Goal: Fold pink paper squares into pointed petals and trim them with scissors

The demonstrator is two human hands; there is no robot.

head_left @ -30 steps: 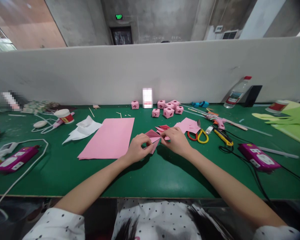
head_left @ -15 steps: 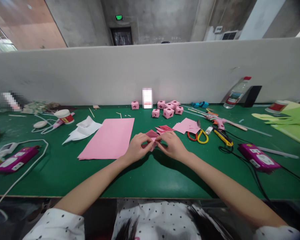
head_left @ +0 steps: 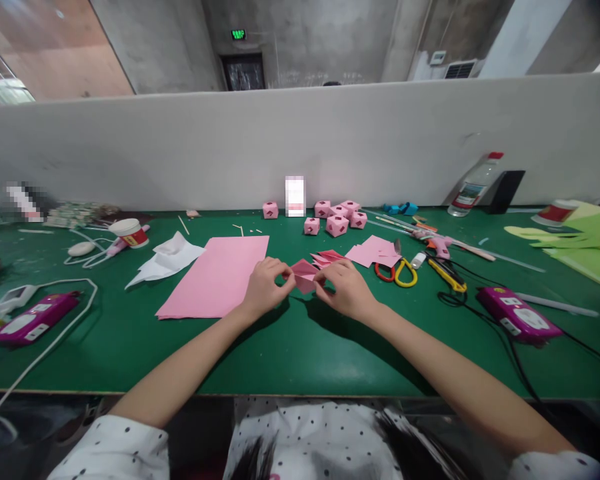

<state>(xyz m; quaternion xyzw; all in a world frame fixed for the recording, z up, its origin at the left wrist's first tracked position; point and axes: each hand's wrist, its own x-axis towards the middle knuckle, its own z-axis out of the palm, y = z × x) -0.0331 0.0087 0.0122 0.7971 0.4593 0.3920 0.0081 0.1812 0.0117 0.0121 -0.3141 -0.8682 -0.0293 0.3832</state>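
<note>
Between my two hands is a small folded piece of pink paper [head_left: 304, 276], held just above the green table. My left hand [head_left: 267, 285] pinches its left corner between thumb and fingertips. On the other side, my right hand [head_left: 347, 287] grips the right edge the same way. Right behind it lie several folded pink paper pieces [head_left: 329, 257], partly hidden by my right hand. Large pink paper sheets [head_left: 220, 273] are stacked to the left. A pile of small pink paper squares [head_left: 373, 251] sits to the right.
Folded pink paper cubes [head_left: 337, 225] stand at the back around a phone [head_left: 295, 196]. On the right are scissors [head_left: 405, 273], a yellow cutter [head_left: 447, 275], a glue gun [head_left: 437, 245] and a purple power strip [head_left: 517, 317]. Crumpled white paper [head_left: 167, 259] and a paper cup [head_left: 130, 233] lie left.
My left hand has shifted left to the paper's corner, so my hands are further apart and more of the folded pink paper shows. My right hand has barely moved.
</note>
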